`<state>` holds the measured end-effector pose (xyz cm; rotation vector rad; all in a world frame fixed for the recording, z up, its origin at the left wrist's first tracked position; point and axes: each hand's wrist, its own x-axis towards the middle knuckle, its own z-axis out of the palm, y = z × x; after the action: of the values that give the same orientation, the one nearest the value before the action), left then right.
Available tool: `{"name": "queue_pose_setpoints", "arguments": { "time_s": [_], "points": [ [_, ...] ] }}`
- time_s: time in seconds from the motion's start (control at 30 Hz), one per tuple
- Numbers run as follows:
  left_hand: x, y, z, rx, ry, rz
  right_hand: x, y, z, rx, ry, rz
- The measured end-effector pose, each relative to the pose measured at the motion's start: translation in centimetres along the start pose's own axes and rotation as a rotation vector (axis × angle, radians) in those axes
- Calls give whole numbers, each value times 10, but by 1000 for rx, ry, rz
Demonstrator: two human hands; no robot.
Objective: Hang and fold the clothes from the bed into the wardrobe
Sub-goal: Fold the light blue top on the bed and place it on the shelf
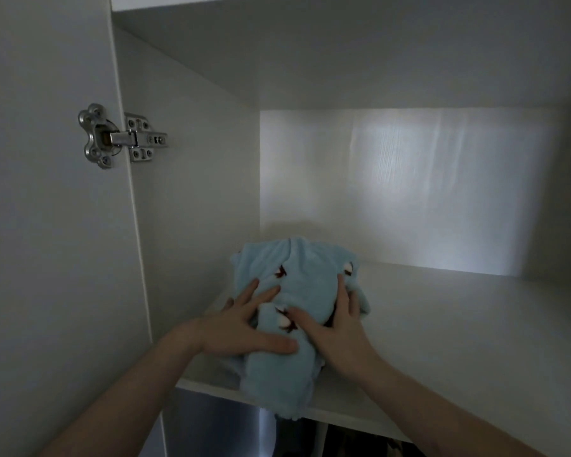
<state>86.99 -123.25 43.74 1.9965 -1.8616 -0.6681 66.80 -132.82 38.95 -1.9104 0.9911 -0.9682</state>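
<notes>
A folded light-blue fleece garment (305,275) with small white and dark-red motifs lies on the white wardrobe shelf (459,341), near its left wall. One end of it hangs over the shelf's front edge. My left hand (244,328) lies flat on the garment's left side with fingers spread. My right hand (340,328) presses on its right side, fingers straight, the thumb pointing left across the fabric. Both forearms reach up from the bottom of the view.
The open wardrobe door (47,225) stands at the left with a metal hinge (119,136). The shelf runs to the right of the garment. Another shelf board (343,44) forms the ceiling above. Dark clothes show dimly below the shelf edge (360,440).
</notes>
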Motion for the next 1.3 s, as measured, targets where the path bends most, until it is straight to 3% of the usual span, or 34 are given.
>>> {"name": "queue_pose_setpoints", "arguments": {
  "time_s": [0.2,0.3,0.4,0.43,0.5,0.57,0.7,0.87,1.03,1.3],
  "points": [
    [26,-20,17,-224,42,129,9,7,6,-202,8,-61],
    [51,-16,17,-225,122,184,35,14,5,-219,10,-69],
    [73,-11,7,-91,288,251,71,23,5,-169,-1,-55],
    [80,-13,3,32,402,396,84,27,5,-150,-6,-49],
    [100,-23,-7,351,478,633,107,33,8,-125,-15,-41],
    [119,-31,-11,487,347,519,128,39,13,-115,-7,-48],
    [160,-46,-21,295,261,243,163,48,25,-118,37,-27],
    [201,-66,-28,200,274,197,197,56,36,-166,60,-24],
    [240,-86,-38,274,271,221,225,65,45,-225,91,-5],
    [256,-95,-44,207,284,204,244,75,51,-298,87,-50]
  ]
}}
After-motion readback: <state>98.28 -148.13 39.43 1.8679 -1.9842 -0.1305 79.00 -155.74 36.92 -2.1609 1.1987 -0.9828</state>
